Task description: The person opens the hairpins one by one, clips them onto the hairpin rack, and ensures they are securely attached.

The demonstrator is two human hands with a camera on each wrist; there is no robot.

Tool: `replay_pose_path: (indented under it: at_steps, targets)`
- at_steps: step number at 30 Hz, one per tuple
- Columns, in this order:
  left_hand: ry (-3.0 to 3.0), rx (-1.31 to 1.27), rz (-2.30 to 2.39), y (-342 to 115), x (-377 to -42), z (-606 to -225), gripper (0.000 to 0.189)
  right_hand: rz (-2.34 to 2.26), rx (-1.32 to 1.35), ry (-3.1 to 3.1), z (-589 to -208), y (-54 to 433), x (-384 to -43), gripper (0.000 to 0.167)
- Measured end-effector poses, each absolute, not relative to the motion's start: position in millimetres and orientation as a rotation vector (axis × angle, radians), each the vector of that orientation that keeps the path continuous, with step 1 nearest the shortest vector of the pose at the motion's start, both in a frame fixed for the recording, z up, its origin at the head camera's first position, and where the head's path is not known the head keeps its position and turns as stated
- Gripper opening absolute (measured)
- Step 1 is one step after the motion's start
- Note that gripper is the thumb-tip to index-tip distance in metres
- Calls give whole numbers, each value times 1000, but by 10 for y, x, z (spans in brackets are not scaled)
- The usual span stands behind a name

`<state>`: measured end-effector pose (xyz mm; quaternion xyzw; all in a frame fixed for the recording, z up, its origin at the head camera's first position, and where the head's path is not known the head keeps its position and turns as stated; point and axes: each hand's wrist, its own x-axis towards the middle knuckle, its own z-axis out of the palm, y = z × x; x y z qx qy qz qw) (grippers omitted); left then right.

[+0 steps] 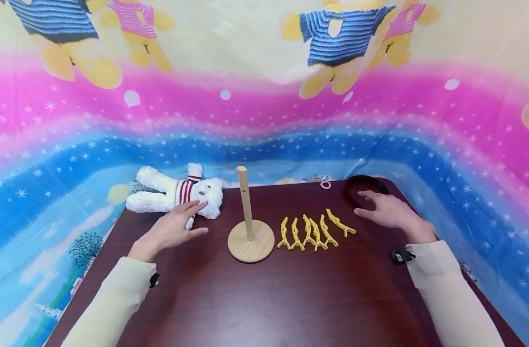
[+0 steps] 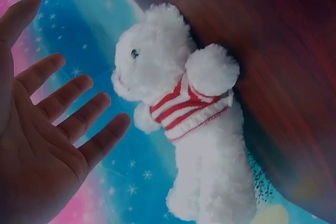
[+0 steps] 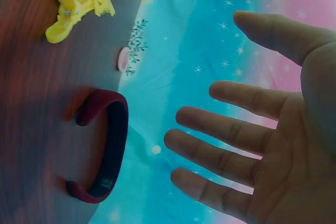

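Observation:
A white plush bear [image 1: 210,197] in a red-striped sweater lies on its side at the back left of the table. My left hand [image 1: 170,229] hovers by it with fingers spread; the left wrist view shows the bear [image 2: 210,145] apart from the fingers [image 2: 107,137]. At the back right lies a dark red headband [image 3: 126,124]. My right hand [image 1: 387,210] hangs in front of it, fingers extended and holding nothing. Between the hands stand a wooden post on a round base [image 1: 238,248] and a row of several yellow toothed hair clips [image 1: 307,231].
A small pink ring [image 1: 325,184], perhaps a hair tie, lies at the table's back edge. The dark red-brown table [image 1: 247,303] reaches toward me. A printed cloth [image 1: 264,115] hangs around its back and sides.

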<state>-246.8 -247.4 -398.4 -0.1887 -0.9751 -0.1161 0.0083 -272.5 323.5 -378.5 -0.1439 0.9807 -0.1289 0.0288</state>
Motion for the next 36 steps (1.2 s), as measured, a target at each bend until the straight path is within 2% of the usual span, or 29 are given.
replay_pose_path:
  at_steps: [13,36]
  targets:
    - [-3009,-683,-432,-2348,-2438,-4110,74,-519,-459,3028,-3997,3259,-2772,60]
    - [-2965,-894,-605,-2131,-2405,-4397,65,-660,-449,2941,-4375,3211,-2825,45]
